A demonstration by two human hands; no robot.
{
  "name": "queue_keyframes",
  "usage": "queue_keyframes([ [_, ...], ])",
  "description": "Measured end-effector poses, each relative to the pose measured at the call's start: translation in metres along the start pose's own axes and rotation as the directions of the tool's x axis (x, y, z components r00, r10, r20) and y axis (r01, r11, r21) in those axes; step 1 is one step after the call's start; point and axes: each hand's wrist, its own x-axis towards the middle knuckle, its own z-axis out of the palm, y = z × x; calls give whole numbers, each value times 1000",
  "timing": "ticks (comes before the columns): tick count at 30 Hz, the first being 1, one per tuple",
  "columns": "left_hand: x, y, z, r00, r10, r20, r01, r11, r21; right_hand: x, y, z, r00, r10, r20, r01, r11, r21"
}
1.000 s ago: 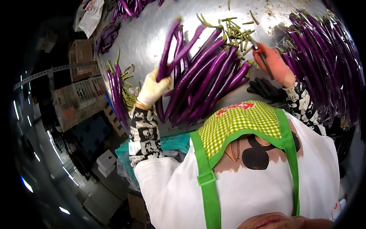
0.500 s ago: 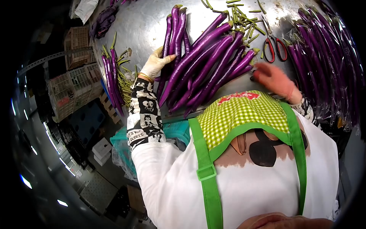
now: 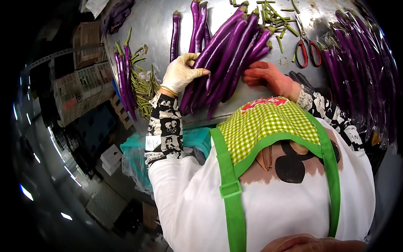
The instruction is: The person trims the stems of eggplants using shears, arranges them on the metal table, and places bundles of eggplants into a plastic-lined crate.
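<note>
A bundle of long purple eggplants (image 3: 228, 59) lies on the metal table, stems pointing away from me. My left hand (image 3: 180, 74), in a pale glove, is closed on the left side of this bundle, with its thumb across the front. Against the bundle's lower right side rests my right hand (image 3: 270, 77), in a red glove, its fingers stretched out and side by side. Beyond my left hand lie a single eggplant (image 3: 174, 35) and a few more eggplants (image 3: 199, 27). The undersides of the bundle are hidden.
Red-handled scissors (image 3: 307, 52) lie at the right, near cut green stems (image 3: 273, 17). Bagged eggplants (image 3: 357, 71) cover the table's right side. More eggplants (image 3: 124, 80) and a stem pile (image 3: 145, 90) are at the left. A teal crate (image 3: 197, 140) stands below the edge.
My right hand has moved left to the bundle's side. My left hand has left the eggplants at the back left and shifted onto the main bundle, which looks more gathered.
</note>
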Motion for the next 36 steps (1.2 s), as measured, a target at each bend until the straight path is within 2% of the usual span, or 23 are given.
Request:
queue_keyframes([
  [3,2,-3,-5,1000,5,31,0,986,-164,7,2,3,986,-60,-157,51,997,-64],
  [6,0,0,-18,989,-113,91,144,846,-513,9,-4,7,942,-30,-335,8,998,-67],
  [7,-1,-4,-24,988,-59,144,135,785,-605,12,-6,-6,965,7,-262,-35,994,-104],
  [8,-3,-11,-31,982,4,188,128,716,-686,9,-2,-12,961,-26,-274,3,996,-85],
  [10,-8,-12,-32,992,39,123,67,660,-748,6,2,-19,973,-53,-224,43,998,-50],
  [11,-10,-11,-31,989,105,102,22,584,-812,7,0,-20,972,-26,-233,18,999,-38],
  [12,-11,-10,-35,970,199,143,39,448,-893,7,-1,-19,969,4,-245,-10,1000,-24],
  [14,-20,-8,-37,966,253,61,-45,390,-920,13,1,-20,968,21,-252,-32,999,-39],
  [18,-21,-27,-52,968,246,49,-39,340,-940,6,5,-28,973,-19,-229,-1,996,-86],
  [22,-22,-43,-53,987,-18,-158,-98,709,-699,6,2,-27,962,-1,-274,-21,997,-78],
  [24,-16,-47,-43,970,29,-243,-170,791,-587,7,-1,-27,960,9,-279,-29,997,-70],
  [26,-10,-52,-35,949,123,-290,-225,910,-349,7,-3,-28,958,16,-285,-37,997,-68],
  [27,-13,-42,-29,931,185,-314,-247,954,-170,8,-2,-29,959,16,-284,-35,998,-61],
  [28,-14,-39,-23,880,275,-388,-255,962,101,8,-2,-30,959,16,-282,-32,998,-54],
  [30,-20,-23,-4,895,245,-373,-245,968,50,8,1,-33,966,-8,-257,-7,998,-57],
  [31,-29,-10,9,902,206,-378,-248,966,-66,8,1,-35,970,-27,-242,13,998,-61],
  [32,-43,9,17,937,148,-316,-132,989,70,8,-1,-34,972,-17,-234,3,998,-61],
  [33,-52,13,26,937,210,-280,-105,932,346,5,-2,-33,973,-6,-229,-8,998,-59],
  [34,-62,35,34,969,55,-239,84,843,531,5,-2,-32,975,3,-220,-16,998,-56],
  [36,-70,16,50,906,299,-301,-1,712,703,3,0,-35,983,-24,-181,11,997,-72],
])
